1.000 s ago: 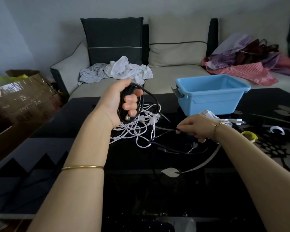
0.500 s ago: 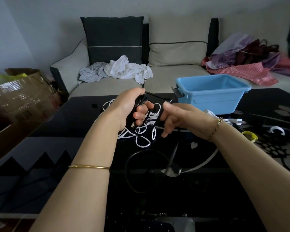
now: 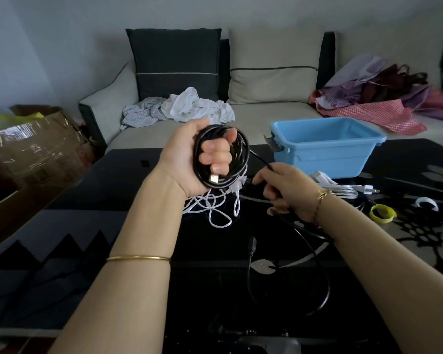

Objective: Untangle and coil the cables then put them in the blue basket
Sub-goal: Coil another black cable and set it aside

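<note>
My left hand (image 3: 189,159) is raised over the black table and grips a black cable coil (image 3: 237,162) wound in several loops around its fingers; a silver USB plug sticks out at the bottom. The coil's loose tail runs right into my right hand (image 3: 284,190), which holds it lower over the table. The rest of the black cable (image 3: 320,290) loops across the table to a black plug near the middle. A tangle of white cables (image 3: 215,208) lies under my left hand. The blue basket (image 3: 325,157) stands at the back right and looks empty.
A white cable with a plug (image 3: 343,189) lies in front of the basket. A yellow band (image 3: 382,213) and a white ring (image 3: 426,203) sit at the right. The sofa (image 3: 271,118) behind holds clothes. A cardboard box (image 3: 31,146) stands at the left.
My left hand has risen with a thicker black coil. My right hand has dropped to the right along the cable's tail after meeting the left hand.
</note>
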A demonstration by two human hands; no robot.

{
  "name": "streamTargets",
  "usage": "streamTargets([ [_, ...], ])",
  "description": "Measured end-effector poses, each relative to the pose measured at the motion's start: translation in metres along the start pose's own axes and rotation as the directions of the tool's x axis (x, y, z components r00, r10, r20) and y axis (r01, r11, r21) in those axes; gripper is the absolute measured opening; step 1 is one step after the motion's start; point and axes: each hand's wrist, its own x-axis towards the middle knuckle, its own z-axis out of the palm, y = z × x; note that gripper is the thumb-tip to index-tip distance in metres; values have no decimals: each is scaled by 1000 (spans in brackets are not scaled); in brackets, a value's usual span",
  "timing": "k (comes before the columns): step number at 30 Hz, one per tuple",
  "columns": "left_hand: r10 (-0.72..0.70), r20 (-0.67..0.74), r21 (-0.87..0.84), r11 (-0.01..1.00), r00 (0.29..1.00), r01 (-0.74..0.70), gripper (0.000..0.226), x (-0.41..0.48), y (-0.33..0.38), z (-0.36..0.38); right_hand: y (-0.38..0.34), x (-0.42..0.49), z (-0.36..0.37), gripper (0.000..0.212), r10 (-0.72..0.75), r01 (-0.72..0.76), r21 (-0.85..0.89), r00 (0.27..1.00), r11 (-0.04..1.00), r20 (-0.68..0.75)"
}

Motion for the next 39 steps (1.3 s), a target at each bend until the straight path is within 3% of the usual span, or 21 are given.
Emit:
streamTargets([
  [3, 94, 26, -198, 976, 995, -87, 38, 1, -1, -3, 0, -5, 13, 19, 2, 10, -128, 995, 992, 98],
  [8, 299, -170, -300, 892, 939, -339, 45, 9, 2, -14, -3, -18, 34, 10, 77, 116, -478, 928, 870, 366],
  [11, 361, -309, -151, 895, 880, -421, 39, 14, -1, -20, -16, -29, 42, 7, 121, 189, -538, 864, 821, 488],
  [14, 432, -391, 232, 901, 813, -367, 37, 20, -12, -20, -31, -36, 42, 8, 82, 254, -535, 846, 806, 526],
  [16, 490, -321, 555, 791, 811, -258, 38, 19, -18, -14, -39, -36, 36, 10, 5, 285, -527, 876, 801, 483],
  [18, 498, -208, 817, 561, 842, -129, 38, 15, -23, -8, -43, -34, 24, 8, -83, 291, -521, 919, 802, 385],
  [21, 389, -119, 976, 213, 914, 36, 40, 13, -27, -9, -43, -30, 6, 6, -181, 268, -538, 961, 799, 209],
  [23, 229, -132, 983, 153, 964, 98, 42, 13, -30, -8, -40, -26, -3, 12, -245, 272, -565, 961, 779, 126],
  [27, -66, -224, 939, 253, 972, 234, 55, 9, -33, 0, -39, -20, -19, 14, -360, 282, -690, 932, 667, 34],
  [29, -166, -203, 926, 286, 965, 244, 65, 7, -32, 3, -35, -17, -25, 12, -371, 274, -706, 928, 653, 17],
  [32, -276, -133, 917, 330, 952, 224, 50, 3, -30, 5, -24, -11, -33, 18, -354, 223, -730, 935, 646, -27],
  [34, -302, -109, 867, 438, 947, 239, 45, 0, -26, 4, -17, -7, -41, 26, -351, 154, -757, 931, 635, -105],
  [36, -287, -51, 774, 594, 956, 220, 45, -2, -21, 3, -10, -4, -45, 30, -294, 124, -679, 945, 724, -142],
  [39, -233, 63, 562, 812, 970, 159, 41, -2, -14, 4, 0, -5, -33, 24, -169, 124, -365, 981, 923, -96],
])
